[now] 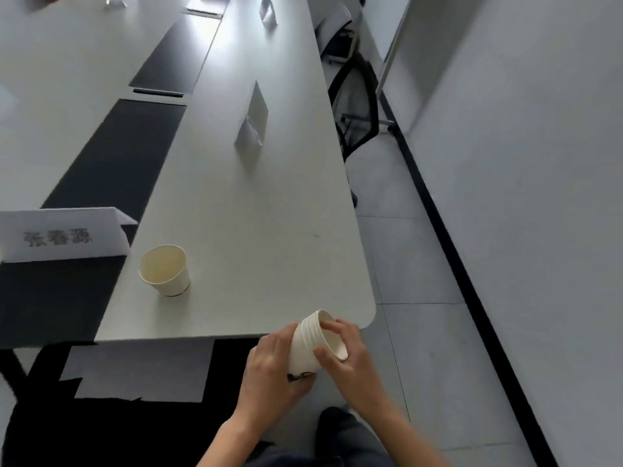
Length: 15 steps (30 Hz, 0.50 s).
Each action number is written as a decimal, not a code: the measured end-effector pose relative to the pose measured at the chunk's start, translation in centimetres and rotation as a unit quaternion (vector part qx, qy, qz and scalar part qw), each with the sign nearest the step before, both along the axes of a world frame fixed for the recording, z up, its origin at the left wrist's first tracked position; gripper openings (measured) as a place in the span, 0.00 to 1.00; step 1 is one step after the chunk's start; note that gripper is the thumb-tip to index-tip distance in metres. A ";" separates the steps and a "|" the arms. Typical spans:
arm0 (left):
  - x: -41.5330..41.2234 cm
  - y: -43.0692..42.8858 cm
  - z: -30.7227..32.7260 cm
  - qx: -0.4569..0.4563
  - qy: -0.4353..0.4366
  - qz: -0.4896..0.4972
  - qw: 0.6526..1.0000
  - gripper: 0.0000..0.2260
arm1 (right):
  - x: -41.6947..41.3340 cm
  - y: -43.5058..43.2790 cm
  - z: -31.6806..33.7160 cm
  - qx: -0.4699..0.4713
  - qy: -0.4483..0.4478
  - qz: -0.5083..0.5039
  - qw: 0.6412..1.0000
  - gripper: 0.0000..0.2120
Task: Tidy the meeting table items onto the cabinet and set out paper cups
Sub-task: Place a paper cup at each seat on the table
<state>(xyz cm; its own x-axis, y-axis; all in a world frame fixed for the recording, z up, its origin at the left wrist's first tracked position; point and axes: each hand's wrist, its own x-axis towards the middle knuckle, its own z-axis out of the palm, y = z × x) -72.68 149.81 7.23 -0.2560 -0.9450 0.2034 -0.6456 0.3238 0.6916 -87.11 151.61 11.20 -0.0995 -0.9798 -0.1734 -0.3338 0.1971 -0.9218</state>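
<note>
Head: cup stack (pixel 304 348) beside table (pixel 269 230) corner

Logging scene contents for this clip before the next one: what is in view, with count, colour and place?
single white paper cup: one, cream inside, upright near the table's close end.
stack of nested white paper cups: one stack, white, held off the table's near corner.
folded white paper name cards: at least three, white; near left, mid-table, far end.
long white meeting table: one, white, dark centre strip.
black mesh office chair: one, black, right of the table.
left hand: grips the stack's base.
right hand: pinches the top rim.
</note>
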 end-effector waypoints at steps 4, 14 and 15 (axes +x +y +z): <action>-3.4 -0.5 0.5 -0.006 -0.023 -0.045 0.999 0.32 | -3.2 0.6 -0.1 -0.021 -0.025 -0.033 0.999 0.31; -19.4 0.9 0.9 0.020 -0.013 -0.096 0.995 0.32 | -19.0 2.8 1.3 -0.022 -0.078 -0.116 0.990 0.23; -21.2 1.1 0.7 0.025 -0.013 -0.102 0.994 0.32 | -20.9 3.1 1.4 -0.023 -0.084 -0.131 0.988 0.23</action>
<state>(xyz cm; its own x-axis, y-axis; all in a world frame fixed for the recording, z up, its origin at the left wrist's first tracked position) -93.83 150.91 7.97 -0.4473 -0.8821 0.1479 -0.5885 0.4148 0.6940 -108.03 154.69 12.61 -0.3252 -0.9311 -0.1654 -0.1190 0.2138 -0.9696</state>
